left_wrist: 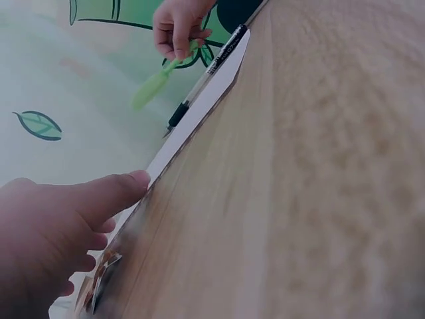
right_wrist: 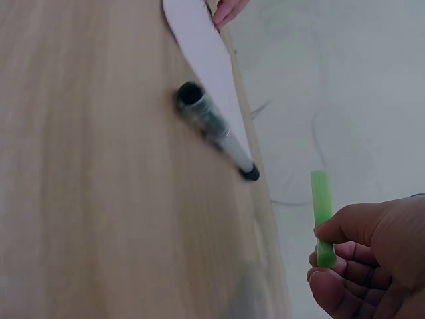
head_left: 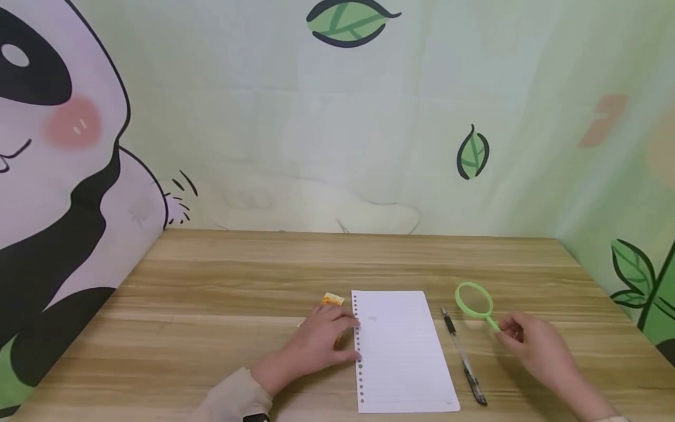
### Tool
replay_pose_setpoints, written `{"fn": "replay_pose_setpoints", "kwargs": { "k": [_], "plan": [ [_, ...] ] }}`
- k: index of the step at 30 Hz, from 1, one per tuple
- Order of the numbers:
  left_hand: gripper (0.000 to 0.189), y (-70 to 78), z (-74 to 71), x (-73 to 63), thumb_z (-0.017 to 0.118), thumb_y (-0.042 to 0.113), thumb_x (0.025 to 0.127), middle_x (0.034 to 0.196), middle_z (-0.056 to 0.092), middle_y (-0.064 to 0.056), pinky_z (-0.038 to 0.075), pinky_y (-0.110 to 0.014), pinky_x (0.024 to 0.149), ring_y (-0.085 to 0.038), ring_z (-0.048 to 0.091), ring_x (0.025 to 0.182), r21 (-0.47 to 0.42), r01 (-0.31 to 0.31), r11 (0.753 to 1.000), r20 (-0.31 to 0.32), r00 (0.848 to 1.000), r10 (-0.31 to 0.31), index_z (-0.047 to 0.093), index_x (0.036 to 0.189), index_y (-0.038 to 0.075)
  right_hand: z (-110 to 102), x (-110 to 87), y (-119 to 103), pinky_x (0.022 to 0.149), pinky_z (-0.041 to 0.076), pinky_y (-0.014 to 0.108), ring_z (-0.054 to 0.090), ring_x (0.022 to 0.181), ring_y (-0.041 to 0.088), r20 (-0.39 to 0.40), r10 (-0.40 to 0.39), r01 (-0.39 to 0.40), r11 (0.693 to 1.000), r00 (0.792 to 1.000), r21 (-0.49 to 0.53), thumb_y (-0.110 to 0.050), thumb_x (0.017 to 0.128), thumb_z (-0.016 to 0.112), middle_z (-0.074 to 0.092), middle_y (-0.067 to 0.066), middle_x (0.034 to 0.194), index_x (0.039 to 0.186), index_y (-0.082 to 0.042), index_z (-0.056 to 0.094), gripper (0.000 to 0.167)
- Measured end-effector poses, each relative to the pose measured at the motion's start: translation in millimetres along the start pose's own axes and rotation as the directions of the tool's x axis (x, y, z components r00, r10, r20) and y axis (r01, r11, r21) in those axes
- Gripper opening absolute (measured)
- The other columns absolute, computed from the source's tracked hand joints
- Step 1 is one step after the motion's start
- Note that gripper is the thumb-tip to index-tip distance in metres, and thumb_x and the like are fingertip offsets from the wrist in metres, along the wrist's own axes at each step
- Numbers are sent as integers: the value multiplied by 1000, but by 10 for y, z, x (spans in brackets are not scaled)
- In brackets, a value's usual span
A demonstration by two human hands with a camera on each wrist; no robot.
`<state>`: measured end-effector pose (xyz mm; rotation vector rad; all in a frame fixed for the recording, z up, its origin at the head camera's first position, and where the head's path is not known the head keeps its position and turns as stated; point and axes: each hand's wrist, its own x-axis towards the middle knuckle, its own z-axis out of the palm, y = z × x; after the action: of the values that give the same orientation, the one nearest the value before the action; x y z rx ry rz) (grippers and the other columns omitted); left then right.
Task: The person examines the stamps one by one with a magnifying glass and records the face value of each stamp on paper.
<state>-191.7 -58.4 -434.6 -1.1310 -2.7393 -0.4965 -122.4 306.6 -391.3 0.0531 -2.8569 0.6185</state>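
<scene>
Two things going on: my left hand (head_left: 311, 337) rests loose-fingered on the holed edge of the paper (head_left: 403, 351), probably so it won't slide. My right hand (head_left: 540, 346) pinches the magnifier (right_wrist: 322, 206) by its handle, off the worktop (head_left: 253, 275), right of the pen (head_left: 461, 351), I guess leaving the lens (head_left: 474, 299) uncovered.

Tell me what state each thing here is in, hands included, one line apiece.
Magnifying glass, held by its handle, apparently lifted.
Right hand, fingers pinching that handle.
Lined sheet, lying flat, faint writing near its top left, mostly unwritten.
Left hand, fingers apart, thumb and a fingertip at the sheet's left edge.
Pen, uncapped, lying right of the sheet, unheld.
Orange-yellow item, partly hidden by the left hand; state unclear.
</scene>
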Motion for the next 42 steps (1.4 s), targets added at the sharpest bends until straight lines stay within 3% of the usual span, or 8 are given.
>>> {"fn": "replay_pose_setpoints", "kwargs": {
  "k": [7, 15, 32, 39, 42],
  "plan": [
    [51, 4, 21, -8, 72, 50, 79, 123, 61, 1, 35, -51, 110, -24, 51, 123, 8, 20, 1000, 29, 999, -20, 67, 115, 14, 55, -10, 157, 49, 43, 20, 50, 61, 8, 69, 89, -90, 996, 994, 24, -8, 85, 67, 61, 1, 72, 89, -1, 63, 9],
    [51, -10, 18, -42, 72, 49, 80, 123, 61, 0, 36, -49, 110, -26, 51, 124, 2, 7, 1000, 18, 1000, -7, 66, 115, 13, 124, -22, 213, 44, 48, 20, 53, 53, 8, 140, 118, -128, 989, 983, 69, -6, 86, 64, 60, 3, 72, 91, 1, 59, 10],
    [50, -16, 41, -24, 72, 50, 80, 123, 61, 1, 38, -45, 107, -22, 52, 121, 2, -3, 1000, 1, 1000, 3, 67, 115, 14, 105, 1, 261, 42, 45, 23, 52, 50, 11, 144, 144, -142, 990, 979, -20, -8, 86, 65, 56, 0, 69, 87, -3, 57, 10],
    [51, -16, 26, -20, 71, 50, 80, 123, 61, 1, 38, -44, 107, -21, 52, 121, 7, -8, 1000, 4, 1000, 8, 66, 115, 14, 58, 61, 253, 55, 35, 26, 45, 62, 13, 134, 124, -111, 988, 983, -107, -14, 83, 69, 57, -1, 70, 83, -5, 61, 12],
    [51, -14, 27, -21, 71, 50, 81, 124, 61, 1, 37, -44, 108, -22, 52, 122, 3, -3, 1000, 13, 1000, 3, 66, 116, 14, 30, 97, 226, 54, 36, 26, 46, 62, 13, 141, 137, -121, 986, 981, -114, -16, 84, 69, 58, -1, 71, 84, -5, 62, 13]
  ]
}}
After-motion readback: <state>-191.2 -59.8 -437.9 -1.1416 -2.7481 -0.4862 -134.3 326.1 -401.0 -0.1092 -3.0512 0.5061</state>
